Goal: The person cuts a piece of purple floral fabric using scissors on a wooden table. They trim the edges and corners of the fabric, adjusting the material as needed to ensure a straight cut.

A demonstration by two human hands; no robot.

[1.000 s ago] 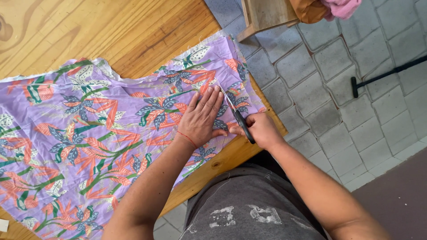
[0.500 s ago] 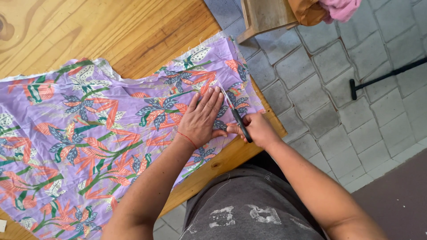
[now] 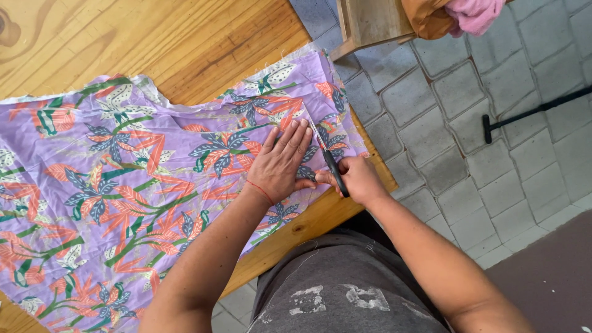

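- Fabric (image 3: 142, 185) first: purple cloth with orange, green and dark blue flowers, spread flat over the wooden desk (image 3: 154, 43), its near edge hanging slightly past the desk rim toward the person.
- Scissors (image 3: 327, 154) are in the cloth near its right end, blades pointing away from the body, tip up among the printed leaves.
- Compared with a second ago, the blades sit further up the cloth and the right hand has slid along the same line, so the cut looks to be advancing toward the far edge.
- Right hand (image 3: 357, 179) is closed around the dark scissor handles, fingers curled tight; how far the blades themselves are parted I cannot tell from here.
- Left hand (image 3: 280, 163) lies flat and open, fingers (image 3: 295, 137) spread and pressing the cloth just left of the blades, holding nothing, only pinning. It has barely shifted over the last second.
- A red thread circles the left wrist.
- My read: a narrow strip to the right of the blades is being parted from the main piece, and a good stretch of the line remains uncut.
- Outward now: grey paved floor (image 3: 444, 117) right of the desk, a wooden stool leg (image 3: 370, 24) at the top with orange and pink cloth (image 3: 459, 13) heaped on it.
- A dark long-handled tool (image 3: 530, 114) lies on the floor, well apart.
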